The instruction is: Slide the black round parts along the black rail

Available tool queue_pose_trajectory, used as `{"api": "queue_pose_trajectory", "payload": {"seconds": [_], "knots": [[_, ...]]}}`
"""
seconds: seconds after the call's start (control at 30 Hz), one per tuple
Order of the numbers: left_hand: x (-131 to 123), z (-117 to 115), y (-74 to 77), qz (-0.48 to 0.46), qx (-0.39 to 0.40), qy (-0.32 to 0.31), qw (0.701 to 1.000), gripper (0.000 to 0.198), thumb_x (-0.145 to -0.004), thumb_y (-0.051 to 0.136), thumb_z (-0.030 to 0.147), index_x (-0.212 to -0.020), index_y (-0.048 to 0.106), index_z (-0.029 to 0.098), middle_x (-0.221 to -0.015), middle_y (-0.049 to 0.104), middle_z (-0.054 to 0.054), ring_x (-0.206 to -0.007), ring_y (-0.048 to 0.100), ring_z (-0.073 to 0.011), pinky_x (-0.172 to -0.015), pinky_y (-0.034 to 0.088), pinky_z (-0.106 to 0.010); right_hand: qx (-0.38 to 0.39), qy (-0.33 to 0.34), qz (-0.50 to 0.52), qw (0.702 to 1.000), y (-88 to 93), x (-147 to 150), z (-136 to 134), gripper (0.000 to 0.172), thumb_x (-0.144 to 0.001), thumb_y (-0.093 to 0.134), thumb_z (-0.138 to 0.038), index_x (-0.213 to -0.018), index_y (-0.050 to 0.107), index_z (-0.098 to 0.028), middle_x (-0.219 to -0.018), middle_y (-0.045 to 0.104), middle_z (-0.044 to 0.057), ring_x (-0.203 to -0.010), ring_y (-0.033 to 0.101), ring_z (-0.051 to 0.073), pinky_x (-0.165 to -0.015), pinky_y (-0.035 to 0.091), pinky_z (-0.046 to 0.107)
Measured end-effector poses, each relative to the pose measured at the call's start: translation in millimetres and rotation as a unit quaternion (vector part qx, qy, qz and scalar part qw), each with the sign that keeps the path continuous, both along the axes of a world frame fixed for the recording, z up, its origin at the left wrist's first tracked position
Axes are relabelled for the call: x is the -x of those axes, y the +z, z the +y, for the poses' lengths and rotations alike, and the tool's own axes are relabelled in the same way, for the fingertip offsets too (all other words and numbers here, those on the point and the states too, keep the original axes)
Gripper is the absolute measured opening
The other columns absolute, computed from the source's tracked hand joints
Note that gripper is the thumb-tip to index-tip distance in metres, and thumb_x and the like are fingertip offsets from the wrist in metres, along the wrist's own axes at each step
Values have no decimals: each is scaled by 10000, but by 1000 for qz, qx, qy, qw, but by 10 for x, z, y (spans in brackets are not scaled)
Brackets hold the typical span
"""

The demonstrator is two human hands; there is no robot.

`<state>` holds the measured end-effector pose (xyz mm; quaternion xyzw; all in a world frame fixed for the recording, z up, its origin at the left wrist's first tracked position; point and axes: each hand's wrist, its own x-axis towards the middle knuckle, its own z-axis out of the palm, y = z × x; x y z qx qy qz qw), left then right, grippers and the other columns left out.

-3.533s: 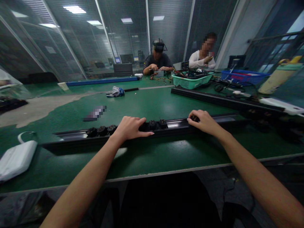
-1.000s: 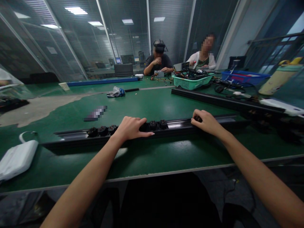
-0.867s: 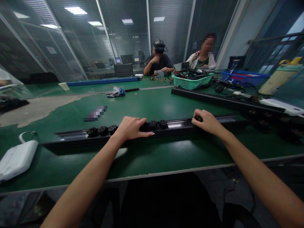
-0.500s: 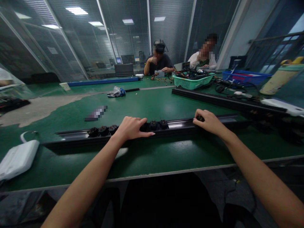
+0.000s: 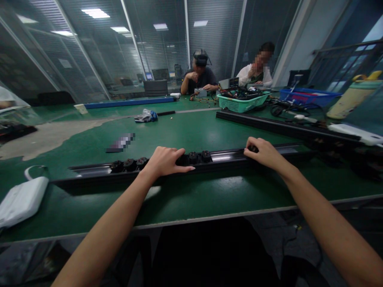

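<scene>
Along the bottom of the frame ran the near edge of the green desk [image 5: 209,201], with a white device [image 5: 22,201] lying at lower left. In the middle, a long black channel [image 5: 98,179] lay across the desk. The left hand [image 5: 163,160] rested over it, thumb spread toward the right; its fingertips were hidden, so whether it gripped anything could not be told. Black blocks sat in the channel on either side of that hand: three to its left [image 5: 128,164] and two to its right [image 5: 206,156]. Right of centre, the right hand [image 5: 261,152] was curled nearly closed around another dark block [image 5: 253,148], at the channel. The step in hand seemed to be positioning that block; the next move probably called for a steady channel and careful alignment. Beyond lay a second black rail [image 5: 269,124], then a green basket [image 5: 236,104] at upper right.
</scene>
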<state>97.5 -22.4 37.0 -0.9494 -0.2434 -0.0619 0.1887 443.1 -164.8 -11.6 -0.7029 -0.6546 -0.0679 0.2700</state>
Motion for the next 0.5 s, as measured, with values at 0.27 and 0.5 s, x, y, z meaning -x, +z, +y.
{"api": "queue_pose_trajectory", "payload": {"seconds": [0.27,0.5], "knots": [[-1,0,10,-2,5,-4,1000,774,-778,256,855,-943,629,197,-802,704,-96,-678,632,-234,-532,187,-300,0,-4,-5,1000,7,17,-1,139,-801,532,-357,-748,473,-243,-718,569,36,-733,516,222,-666,377,335],[0,-5,3,-5,3,-7,1000,777,-780,248,854,-936,628,194,-794,703,-88,-672,633,-225,-527,166,-294,11,-7,11,1000,0,-29,-7,153,-799,544,-366,-749,475,-239,-717,568,27,-729,518,209,-668,374,322]]}}
